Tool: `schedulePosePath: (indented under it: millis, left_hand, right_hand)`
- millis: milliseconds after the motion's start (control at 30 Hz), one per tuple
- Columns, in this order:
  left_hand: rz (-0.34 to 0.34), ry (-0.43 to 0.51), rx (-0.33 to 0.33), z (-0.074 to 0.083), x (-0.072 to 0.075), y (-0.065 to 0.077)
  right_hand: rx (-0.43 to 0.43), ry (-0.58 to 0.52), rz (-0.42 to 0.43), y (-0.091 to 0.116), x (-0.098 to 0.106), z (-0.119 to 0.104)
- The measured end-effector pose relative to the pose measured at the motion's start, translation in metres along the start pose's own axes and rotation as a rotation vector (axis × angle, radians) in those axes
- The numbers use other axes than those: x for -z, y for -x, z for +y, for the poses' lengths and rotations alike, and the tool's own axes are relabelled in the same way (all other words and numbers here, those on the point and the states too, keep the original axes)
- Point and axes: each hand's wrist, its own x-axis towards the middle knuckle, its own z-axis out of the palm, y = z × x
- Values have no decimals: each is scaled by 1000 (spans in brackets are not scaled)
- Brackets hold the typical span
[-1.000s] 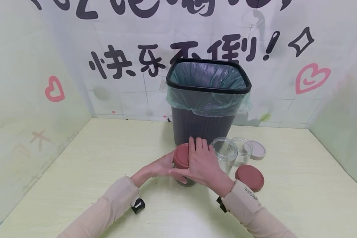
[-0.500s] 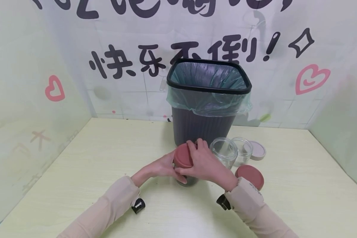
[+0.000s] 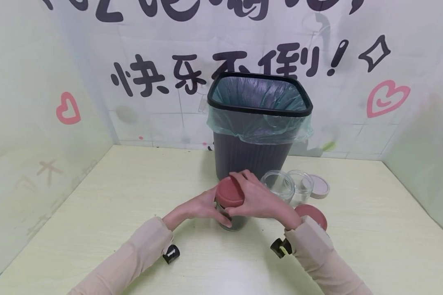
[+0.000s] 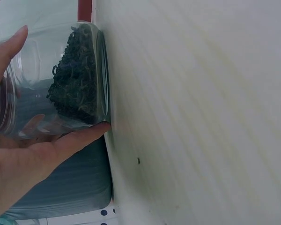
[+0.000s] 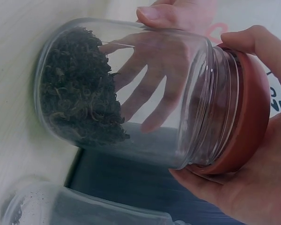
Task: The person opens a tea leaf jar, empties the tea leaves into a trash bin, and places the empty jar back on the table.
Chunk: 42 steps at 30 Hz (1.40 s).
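Observation:
A clear glass jar stands on the table, partly filled with dark, curly dried leaves that look like tea. My left hand grips the jar's side, thumb and fingers around the glass. A red-brown lid is at the jar's mouth, and my right hand holds it by the rim between thumb and fingers. Glass threads show below the lid's edge in the right wrist view; whether it is still engaged I cannot tell. The left wrist view shows the jar's base against the tabletop.
Behind the hands stands a dark bin lined with a green bag. To the right are an open glass jar, another open jar, a pale lid and a second red lid. A printed backdrop closes off the rear.
My right hand has slid from over the lid to its right side, its wrist swinging right. More of the lid's top shows, and it has shifted slightly right. The left hand keeps its grip.

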Motion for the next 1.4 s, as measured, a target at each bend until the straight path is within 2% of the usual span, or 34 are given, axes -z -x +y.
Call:
schedulePosePath:
  millis: [433,633,767,900,1100,1233,1333,1400]
  left_hand:
    - [7,-7,20,1,0,0]
    - [6,3,7,1,1,0]
    - [7,16,1,0,1,-1]
    - [11,12,4,-1,1,-2]
    - [30,15,25,-2,0,-2]
    - [49,4,33,-2,-1,-2]
    - [58,-4,46,-2,-1,-2]
    - [59,1,49,-2,-1,-2]
  right_hand:
    - [5,-63,-12,-1,3,2]
    - [19,-65,1,-2,5,2]
    - [-4,-65,3,0,9,3]
    - [-65,-55,11,4,13,3]
    - [-200,-31,12,20,22,4]
    - [-296,-82,-18,38,33,4]
    - [-292,-75,-44,54,40,8]
    - [-252,-29,-64,63,43,12]
